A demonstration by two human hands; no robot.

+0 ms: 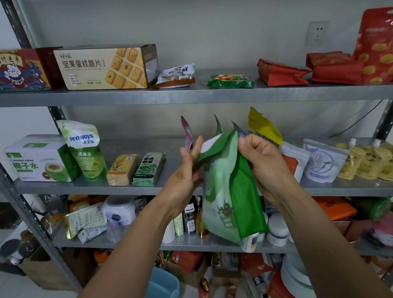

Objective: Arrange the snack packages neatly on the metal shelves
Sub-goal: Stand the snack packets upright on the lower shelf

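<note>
Left hand [186,176] was up, fingers fairly straight, steadying the left edge of the green bag [230,194], with a pink pouch [187,135] just behind. The bag hung upright in front of the middle shelf [136,145], not yet on it. Right hand [261,157] pinched its folded top corner. Best bet, I'd say: flatten that top fold first, then stand it beside the yellow pouch [262,126], front facing out.

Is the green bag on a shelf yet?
No, the right hand pinches the green bag in the air, the left hand touching it.
</note>
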